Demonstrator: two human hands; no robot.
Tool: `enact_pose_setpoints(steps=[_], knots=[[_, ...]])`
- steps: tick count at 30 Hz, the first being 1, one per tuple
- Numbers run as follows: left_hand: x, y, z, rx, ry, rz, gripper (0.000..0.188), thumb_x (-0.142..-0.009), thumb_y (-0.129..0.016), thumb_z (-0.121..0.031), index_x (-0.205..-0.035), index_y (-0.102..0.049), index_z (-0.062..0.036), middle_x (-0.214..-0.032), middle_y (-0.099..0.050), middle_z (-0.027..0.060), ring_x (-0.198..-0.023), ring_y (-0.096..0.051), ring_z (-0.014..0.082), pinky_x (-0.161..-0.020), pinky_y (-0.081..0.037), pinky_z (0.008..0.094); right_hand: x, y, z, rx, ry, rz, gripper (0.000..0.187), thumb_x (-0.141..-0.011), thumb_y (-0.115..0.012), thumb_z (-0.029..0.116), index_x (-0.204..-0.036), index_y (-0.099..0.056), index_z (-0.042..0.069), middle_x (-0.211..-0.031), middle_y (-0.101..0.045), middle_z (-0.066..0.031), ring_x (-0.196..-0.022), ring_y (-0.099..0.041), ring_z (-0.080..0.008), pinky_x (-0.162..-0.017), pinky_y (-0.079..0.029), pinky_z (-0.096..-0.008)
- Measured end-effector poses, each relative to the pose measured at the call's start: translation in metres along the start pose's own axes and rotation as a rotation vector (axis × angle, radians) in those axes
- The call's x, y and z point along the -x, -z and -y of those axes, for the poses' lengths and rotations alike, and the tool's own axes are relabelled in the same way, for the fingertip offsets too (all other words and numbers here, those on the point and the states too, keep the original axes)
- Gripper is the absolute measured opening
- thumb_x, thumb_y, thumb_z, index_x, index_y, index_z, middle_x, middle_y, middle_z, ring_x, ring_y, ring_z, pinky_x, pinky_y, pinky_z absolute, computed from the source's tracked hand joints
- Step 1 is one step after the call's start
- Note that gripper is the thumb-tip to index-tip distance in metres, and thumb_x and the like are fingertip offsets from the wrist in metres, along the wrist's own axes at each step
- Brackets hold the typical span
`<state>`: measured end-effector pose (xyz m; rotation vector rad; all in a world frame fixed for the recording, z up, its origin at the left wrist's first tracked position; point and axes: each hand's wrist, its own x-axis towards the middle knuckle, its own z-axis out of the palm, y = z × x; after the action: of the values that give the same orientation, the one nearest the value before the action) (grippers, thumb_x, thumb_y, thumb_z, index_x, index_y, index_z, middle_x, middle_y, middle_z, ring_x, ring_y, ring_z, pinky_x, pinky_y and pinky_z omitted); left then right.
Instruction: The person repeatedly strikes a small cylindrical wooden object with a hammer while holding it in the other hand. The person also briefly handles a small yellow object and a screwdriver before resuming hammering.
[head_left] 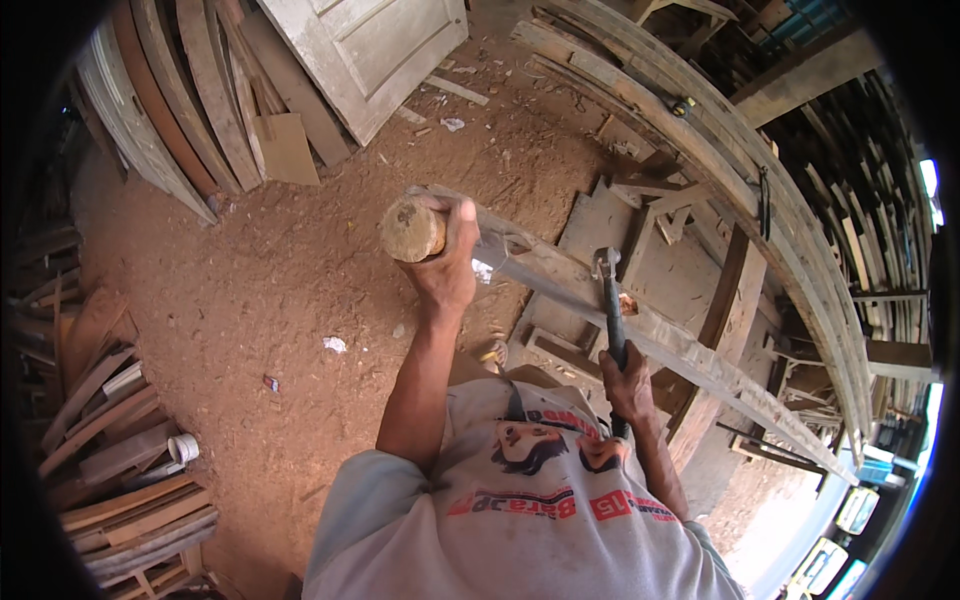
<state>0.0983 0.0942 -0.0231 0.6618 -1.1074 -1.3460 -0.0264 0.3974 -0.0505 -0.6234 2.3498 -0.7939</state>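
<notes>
My left hand [447, 262] is wrapped round a short, thick round piece of wood [408, 230], its pale sawn face turned up. This piece is beside the near-left end of a long wooden beam [555, 272], which slants down to the right. Whether the hand also touches the beam, I cannot tell. My right hand [628, 384] grips the dark handle of a hammer [614, 310]. The metal head is over the beam, beside a reddish-brown notch [628, 303] in the wood. Contact between head and beam is unclear.
Long stacked planks [730, 170] run along the right, with a yellow-and-black tape measure [683, 106] on them. A white panelled door [375, 55] leans beside boards at the far left. Scrap wood [130, 450] and a white cup-like container [183, 448] lie at left on the dirt floor.
</notes>
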Motion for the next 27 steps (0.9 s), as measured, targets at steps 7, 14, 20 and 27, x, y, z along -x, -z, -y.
enact_pose_setpoints(steps=[7,14,20,27], knots=[[-0.005,-0.002,0.003,-0.085,-0.032,0.016,0.019,-0.093,-0.076,-0.014,-0.094,-0.060,-0.0035,-0.079,-0.060,0.0001,-0.069,-0.055,0.0097,-0.061,-0.046,0.0281,0.001,0.007,0.023,0.061,-0.003,0.016,0.046,-0.096,-0.065,0.040,-0.102,-0.057,-0.005,-0.074,-0.056,-0.0213,-0.067,-0.054,-0.0344,-0.067,-0.047,-0.0464],[-0.006,-0.018,-0.022,-0.119,0.004,0.063,0.019,-0.090,-0.080,-0.014,-0.087,-0.063,-0.0059,-0.076,-0.061,-0.0034,-0.068,-0.055,0.0067,-0.060,-0.045,0.0263,-0.006,0.073,0.169,-0.341,0.538,-0.148,0.026,-0.101,-0.065,0.028,-0.104,-0.058,0.004,-0.066,-0.053,0.0032,-0.052,-0.046,-0.0045,-0.045,-0.038,-0.0234],[-0.007,-0.022,-0.016,-0.023,0.058,0.036,0.016,-0.087,-0.083,-0.011,-0.089,-0.067,-0.0054,-0.080,-0.065,-0.0030,-0.071,-0.058,0.0082,-0.064,-0.048,0.0276,-0.031,0.109,0.286,-0.468,1.156,-0.206,0.024,-0.106,-0.056,0.026,-0.099,-0.055,0.004,-0.068,-0.051,-0.0001,-0.051,-0.046,-0.0083,-0.045,-0.041,-0.0244],[0.003,-0.016,-0.031,0.043,0.176,-0.032,0.018,-0.088,-0.081,-0.014,-0.095,-0.068,-0.0042,-0.080,-0.066,-0.0025,-0.075,-0.061,0.0090,-0.069,-0.052,0.0282,-0.026,0.098,0.277,0.740,0.911,0.240,0.026,-0.103,-0.061,0.025,-0.101,-0.052,0.001,-0.070,-0.065,-0.0186,-0.061,-0.066,-0.0365,-0.059,-0.051,-0.0458]])
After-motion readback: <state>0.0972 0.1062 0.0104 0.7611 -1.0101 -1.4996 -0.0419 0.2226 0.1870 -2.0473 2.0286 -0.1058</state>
